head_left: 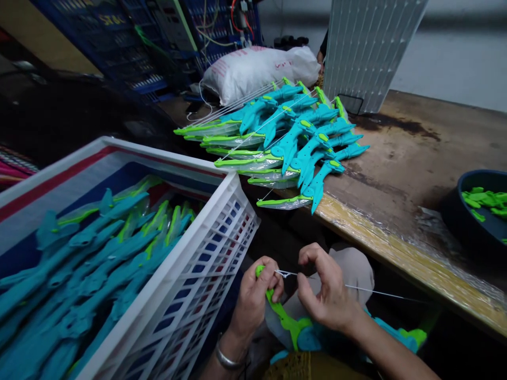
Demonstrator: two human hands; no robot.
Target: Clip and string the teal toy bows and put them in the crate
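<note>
White crate (222,221) beside toy bow (283,316)

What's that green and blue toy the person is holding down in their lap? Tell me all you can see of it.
The toy looks like moulded plastic: a bright green curved arm joined to a teal body, like those piled on the table. It lies slanting across the person's lap, its green tip up. The left hand wraps round that tip; the right hand pinches a thin white string knotted near it, which runs off to the right. The teal end is partly hidden under the right wrist.
</note>
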